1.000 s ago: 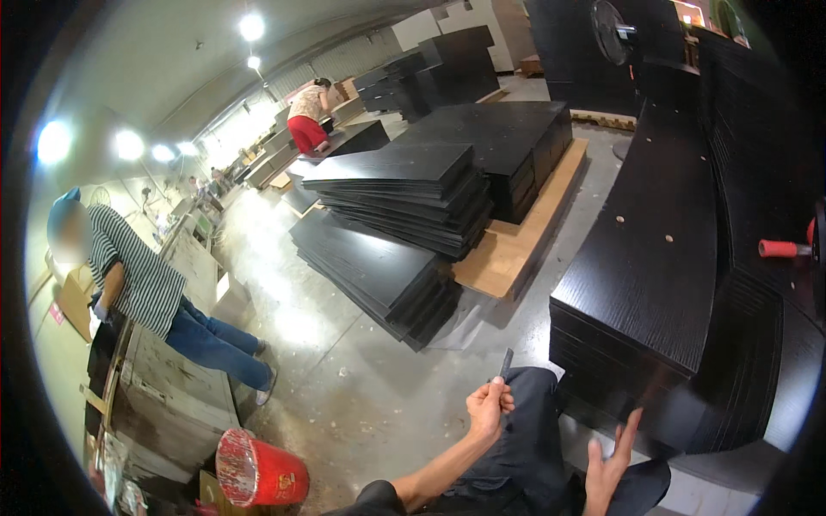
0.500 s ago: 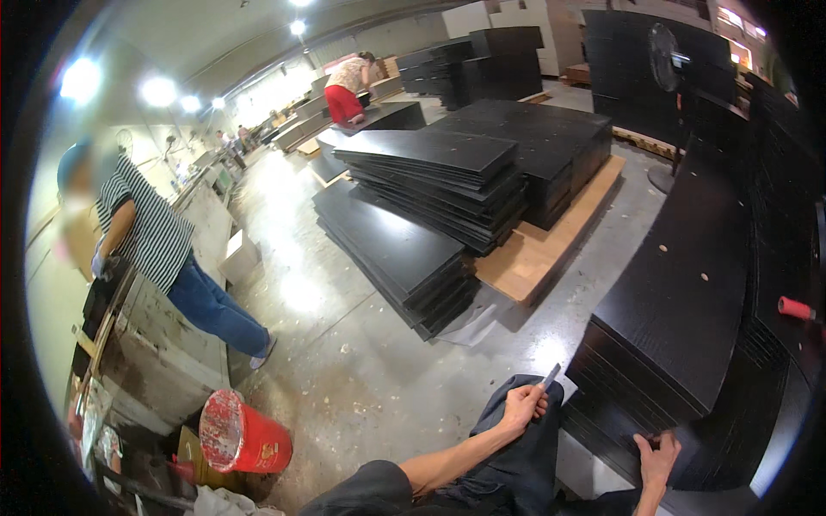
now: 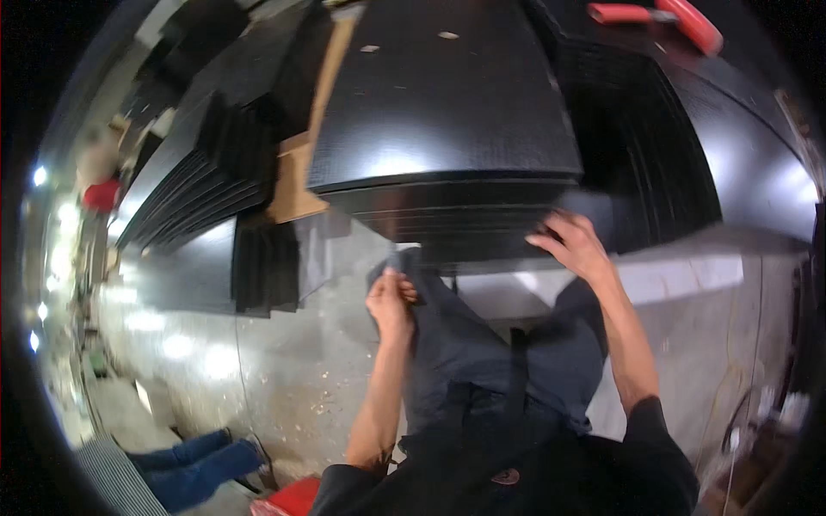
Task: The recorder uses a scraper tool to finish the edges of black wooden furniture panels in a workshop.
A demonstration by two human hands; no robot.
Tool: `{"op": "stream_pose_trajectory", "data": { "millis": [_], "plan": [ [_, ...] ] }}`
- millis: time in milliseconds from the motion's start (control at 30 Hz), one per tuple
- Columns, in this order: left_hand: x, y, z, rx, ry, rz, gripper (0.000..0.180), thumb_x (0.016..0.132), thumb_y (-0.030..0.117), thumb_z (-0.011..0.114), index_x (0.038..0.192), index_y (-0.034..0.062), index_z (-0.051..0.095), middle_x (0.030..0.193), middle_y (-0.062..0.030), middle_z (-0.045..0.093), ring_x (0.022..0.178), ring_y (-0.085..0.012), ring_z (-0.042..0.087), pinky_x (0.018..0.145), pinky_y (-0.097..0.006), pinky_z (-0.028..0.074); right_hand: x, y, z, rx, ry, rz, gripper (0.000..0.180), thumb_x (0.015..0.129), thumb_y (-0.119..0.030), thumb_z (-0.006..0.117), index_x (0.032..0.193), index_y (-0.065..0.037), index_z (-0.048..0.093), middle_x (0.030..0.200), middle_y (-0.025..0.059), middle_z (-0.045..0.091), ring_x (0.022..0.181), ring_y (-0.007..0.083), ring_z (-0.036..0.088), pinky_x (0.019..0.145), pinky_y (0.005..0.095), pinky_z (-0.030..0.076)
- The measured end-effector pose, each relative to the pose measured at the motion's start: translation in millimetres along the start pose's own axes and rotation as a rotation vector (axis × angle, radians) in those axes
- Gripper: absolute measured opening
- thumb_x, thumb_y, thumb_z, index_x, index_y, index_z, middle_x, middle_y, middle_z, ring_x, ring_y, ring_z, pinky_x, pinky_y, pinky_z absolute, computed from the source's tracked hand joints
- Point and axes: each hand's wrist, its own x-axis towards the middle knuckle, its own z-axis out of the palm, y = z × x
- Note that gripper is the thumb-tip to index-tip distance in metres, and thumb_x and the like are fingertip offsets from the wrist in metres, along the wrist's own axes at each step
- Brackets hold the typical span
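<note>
A stack of black boards (image 3: 452,112) stands right in front of me, with pale spots on its top face. My left hand (image 3: 391,305) is closed on a small flat grey blade-like tool (image 3: 408,249), held upright by my left knee near the stack's front left corner. Blur hides the tool's exact kind. My right hand (image 3: 576,245) is at the front right edges of the boards, fingers bent and thumb apart from them. It appears to hold nothing; whether its fingertips touch the board edges I cannot tell.
More black boards (image 3: 637,146) are stacked at the right, with red-handled objects (image 3: 693,26) above them. At the left stand other board piles (image 3: 194,163) beside a wooden pallet (image 3: 297,176). A person's blue-trousered legs (image 3: 194,464) and a red bucket (image 3: 292,499) are at the lower left.
My view has swung right and down, bringing the board stack from the right side to straight ahead. The grey tool stays in my left hand; my right hand stays by the stack's front.
</note>
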Motion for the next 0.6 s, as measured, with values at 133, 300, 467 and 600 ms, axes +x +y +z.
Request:
{"op": "stream_pose_trajectory", "data": {
  "millis": [133,300,467,600],
  "plan": [
    [-0.6,-12.5,10.9,0.047,-0.046,-0.039,0.03,0.097,0.027,0.064,0.082,-0.0001,0.062,0.066,-0.0067,0.061,0.052,-0.0118,0.055,0.049,-0.024,0.045,-14.6,-3.1,-2.9,0.062,0.101,0.075,0.028,0.077,-0.016,0.081,0.081,0.002,0.06,0.072,0.0114,0.06,0.062,0.0259,0.059,0.058,0.0373,0.047],
    [-13.4,-10.6,11.6,0.07,-0.081,-0.053,0.03,0.097,0.028,0.065,0.083,0.0011,0.062,0.066,-0.0047,0.06,0.055,-0.0115,0.055,0.051,-0.023,0.044,-22.7,15.5,-10.3,-0.016,-0.002,0.061,0.03,0.081,-0.022,0.078,0.094,0.003,0.067,0.08,0.0143,0.065,0.067,0.0269,0.064,0.059,0.0353,0.053],
    [-12.9,-8.1,10.1,0.113,-0.076,-0.03,0.032,0.096,0.029,0.066,0.082,0.0012,0.061,0.066,-0.0045,0.059,0.056,-0.0112,0.055,0.052,-0.024,0.044,-31.1,-2.6,-6.1,0.155,0.106,0.176,0.051,0.085,-0.026,0.075,0.125,0.001,0.06,0.117,0.0213,0.063,0.095,0.0311,0.065,0.082,0.0375,0.054],
    [-10.7,-11.5,14.4,0.143,-0.091,-0.016,0.031,0.096,0.029,0.066,0.082,0.0016,0.061,0.066,-0.004,0.059,0.056,-0.0109,0.055,0.052,-0.023,0.044,-23.7,-38.6,30.0,0.189,0.243,0.032,0.093,0.091,-0.042,0.059,0.154,0.005,0.008,0.158,0.0282,0.016,0.145,0.0437,0.02,0.119,0.0466,0.018]
  ]
}}
